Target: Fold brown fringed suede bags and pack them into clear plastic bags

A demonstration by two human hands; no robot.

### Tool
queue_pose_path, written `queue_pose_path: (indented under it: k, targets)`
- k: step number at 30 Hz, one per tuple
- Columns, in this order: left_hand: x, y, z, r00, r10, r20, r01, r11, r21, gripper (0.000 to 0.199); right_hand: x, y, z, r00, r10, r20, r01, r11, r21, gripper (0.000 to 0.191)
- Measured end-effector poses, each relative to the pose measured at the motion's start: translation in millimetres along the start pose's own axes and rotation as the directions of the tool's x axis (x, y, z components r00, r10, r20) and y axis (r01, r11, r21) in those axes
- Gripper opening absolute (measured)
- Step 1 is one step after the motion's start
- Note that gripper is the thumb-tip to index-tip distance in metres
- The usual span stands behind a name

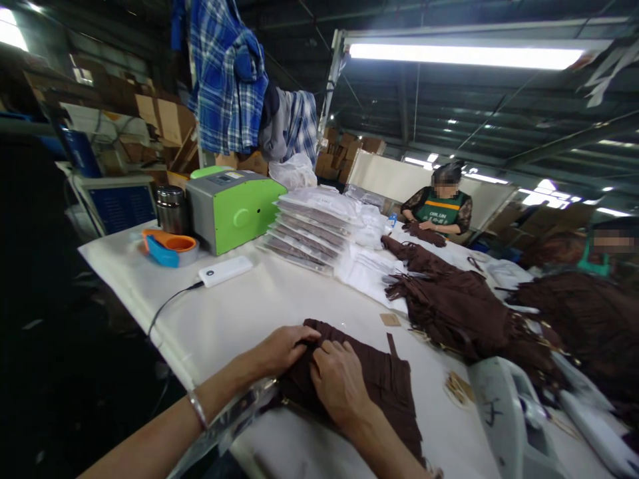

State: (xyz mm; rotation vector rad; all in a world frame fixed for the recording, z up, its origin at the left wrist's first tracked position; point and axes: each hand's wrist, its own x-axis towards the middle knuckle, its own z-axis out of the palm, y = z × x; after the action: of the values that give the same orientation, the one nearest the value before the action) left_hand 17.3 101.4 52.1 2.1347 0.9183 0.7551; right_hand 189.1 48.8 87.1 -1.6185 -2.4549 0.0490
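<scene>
My left hand [287, 347] grips the upper-left edge of a dark-brown, gathered cloth garment [387, 382] on the white-topped table [219, 313]; my right hand [339, 376] bears down, fingers curled, any pinch hidden. I appear to be arranging folds; the next move calls for even tension.

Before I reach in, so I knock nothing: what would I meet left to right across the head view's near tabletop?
White rectangular device, folded dark brown cloth, looped cream cord, curved pale plastic device.
</scene>
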Motion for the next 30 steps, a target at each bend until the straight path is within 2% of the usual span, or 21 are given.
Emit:
queue_pose_path:
  k: [3,5,7,9,11,13,15,17,21,23,25,27,30]
  targets:
    - [-23,12,-5.4,0.998,0.052,0.024,-0.052,0.999,0.011,0.036,-23,16,-18,0.999,0.041,0.033,-0.047,0.969,0.242,0.019]
    - [-27,17,-10.8,0.997,0.077,-0.027,-0.077,0.997,-0.022,0.025,-33,48,-36,0.992,0.124,0.035,-0.129,0.920,0.370,0.022]
    - [-19,16,-14.5,0.990,0.082,-0.112,-0.081,0.997,0.007,0.026,-37,93,-52,0.961,0.276,0.008,-0.257,0.886,0.387,0.024]
    - [-1,9,-13.5,0.983,0.089,-0.160,-0.072,0.992,0.107,0.032,-37,140,-60,0.910,0.414,0.007,-0.394,0.860,0.323,0.027]
    - [19,-1,-6.0,0.986,0.084,-0.142,-0.050,0.973,0.226,0.038,-35,178,-59,0.875,0.483,0.035,-0.473,0.836,0.278,0.029]
    - [31,-10,6.4,0.995,0.062,-0.082,-0.031,0.943,0.332,0.038,-30,202,-51,0.864,0.499,0.064,-0.496,0.825,0.271,0.028]
    - [30,-17,19.1,0.999,0.046,-0.024,-0.031,0.900,0.436,0.037,-23,214,-39,0.860,0.502,0.087,-0.505,0.818,0.274,0.024]
    - [19,-20,26.5,0.999,0.050,0.007,-0.046,0.846,0.532,0.041,-15,221,-27,0.850,0.516,0.106,-0.525,0.809,0.264,0.020]
    - [3,-6,21.7,0.995,0.087,-0.045,-0.037,0.761,0.647,0.041,4,231,-9,0.810,0.571,0.137,-0.587,0.784,0.201,0.014]
    - [14,9,19.7,0.990,0.104,-0.094,-0.015,0.746,0.666,0.040,13,235,-4,0.790,0.594,0.151,-0.613,0.774,0.162,0.023]
    - [34,25,26.2,0.990,0.120,-0.079,-0.036,0.740,0.672,0.040,22,237,0,0.779,0.603,0.173,-0.625,0.770,0.128,0.028]
    - [56,39,41.6,0.991,0.129,0.047,-0.128,0.740,0.660,0.046,29,238,3,0.770,0.602,0.211,-0.630,0.769,0.107,0.027]
    - [75,48,70.6,0.956,0.107,0.273,-0.255,0.763,0.594,0.066,36,237,7,0.756,0.593,0.276,-0.638,0.763,0.109,0.026]
